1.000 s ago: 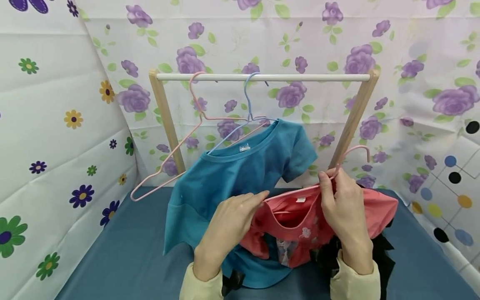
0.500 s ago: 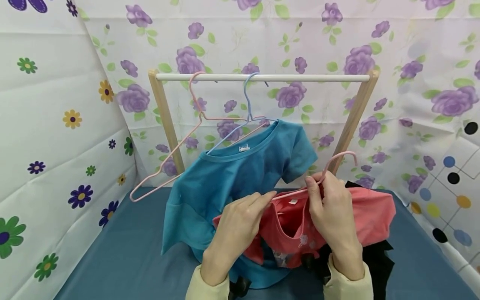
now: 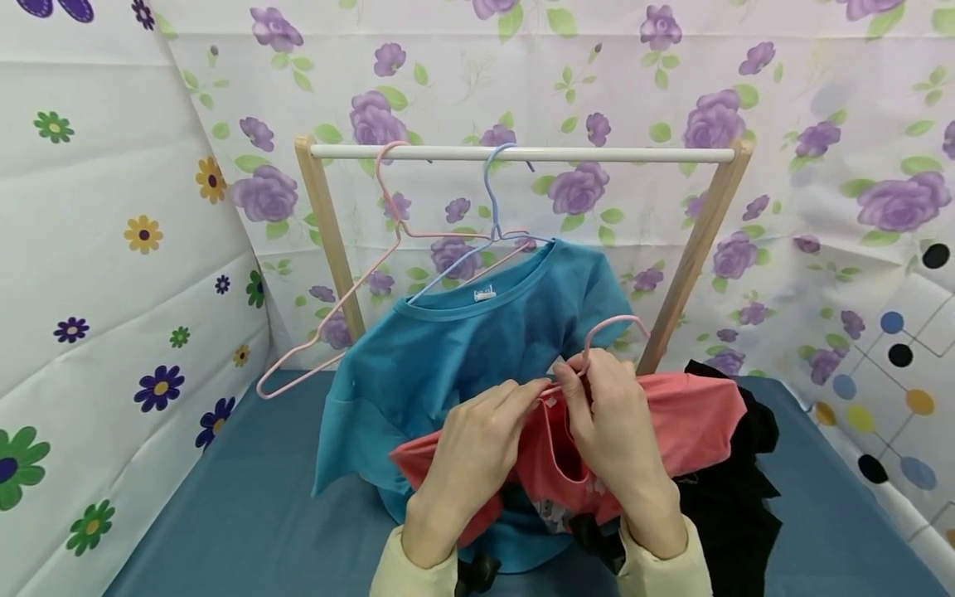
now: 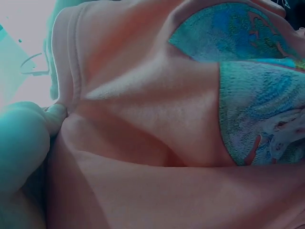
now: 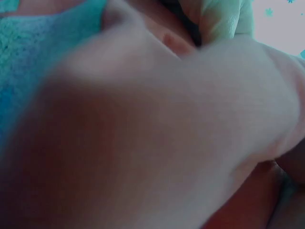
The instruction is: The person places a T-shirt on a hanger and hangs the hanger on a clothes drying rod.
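A coral-pink T-shirt (image 3: 690,414) with a printed picture on its front hangs between both hands in the head view. My right hand (image 3: 619,423) pinches the neck of a pink hanger (image 3: 621,320) at the shirt's collar, the hook sticking up above the fingers. Close beside it, my left hand (image 3: 481,444) pinches the collar edge. In the left wrist view that thumb and fingertip squeeze the trim of the shirt (image 4: 138,90). A blurred shape fills most of the right wrist view. Behind the hands, a blue T-shirt (image 3: 477,356) hangs on a blue hanger (image 3: 492,195).
A rack with a white rail (image 3: 597,154) and wooden posts stands at the back. Another pink hanger (image 3: 328,319), bare, hangs on its left. Black cloth (image 3: 727,514) lies on the blue table cover (image 3: 231,497) at right. Flowered sheets (image 3: 462,75) form the walls.
My right hand has moved left with the hanger, closing in on my left hand. The pink shirt has shifted left and bunched at the collar, uncovering more black cloth.
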The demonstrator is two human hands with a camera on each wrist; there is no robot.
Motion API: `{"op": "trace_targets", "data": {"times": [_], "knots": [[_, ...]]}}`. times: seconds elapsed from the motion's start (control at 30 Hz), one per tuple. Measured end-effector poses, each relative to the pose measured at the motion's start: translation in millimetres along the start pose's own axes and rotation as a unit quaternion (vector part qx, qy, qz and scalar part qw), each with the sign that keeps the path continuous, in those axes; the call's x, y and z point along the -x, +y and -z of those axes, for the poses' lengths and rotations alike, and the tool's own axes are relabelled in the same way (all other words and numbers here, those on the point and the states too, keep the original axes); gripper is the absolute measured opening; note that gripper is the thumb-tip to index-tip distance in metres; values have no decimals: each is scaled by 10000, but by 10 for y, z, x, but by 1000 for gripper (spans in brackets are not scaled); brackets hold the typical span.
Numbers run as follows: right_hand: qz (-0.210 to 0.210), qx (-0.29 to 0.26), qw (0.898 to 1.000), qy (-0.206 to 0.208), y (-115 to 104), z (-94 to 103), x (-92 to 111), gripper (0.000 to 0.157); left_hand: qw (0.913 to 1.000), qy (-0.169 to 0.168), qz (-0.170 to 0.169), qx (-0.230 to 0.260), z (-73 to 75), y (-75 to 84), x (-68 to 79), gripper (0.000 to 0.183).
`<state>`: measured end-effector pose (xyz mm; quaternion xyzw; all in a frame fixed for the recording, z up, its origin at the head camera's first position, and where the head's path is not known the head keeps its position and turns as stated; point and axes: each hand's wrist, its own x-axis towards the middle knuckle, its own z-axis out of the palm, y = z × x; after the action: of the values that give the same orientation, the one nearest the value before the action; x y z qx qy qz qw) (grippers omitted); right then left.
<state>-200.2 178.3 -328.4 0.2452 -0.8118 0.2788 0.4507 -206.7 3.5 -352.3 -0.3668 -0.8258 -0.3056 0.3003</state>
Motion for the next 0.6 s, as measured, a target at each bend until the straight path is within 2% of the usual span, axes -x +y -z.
{"op": "trace_targets", "data": {"times": [0.2, 0.3, 0.43, 0.6], "knots": [[-64, -414, 9983, -394, 28, 98, 30, 12, 10000, 38, 12, 85, -2, -8, 1, 27], [-94, -584, 9967, -550, 85, 166, 41, 22, 9999, 25, 104, 117, 6, -17, 3, 27], [-9, -378, 9973, -622, 216, 251, 47, 27, 9997, 18, 225, 127, 13, -33, -3, 26], [103, -121, 9962, -851, 399, 340, 62, 16, 9996, 62, 231, 157, 31, -60, -1, 25]]}}
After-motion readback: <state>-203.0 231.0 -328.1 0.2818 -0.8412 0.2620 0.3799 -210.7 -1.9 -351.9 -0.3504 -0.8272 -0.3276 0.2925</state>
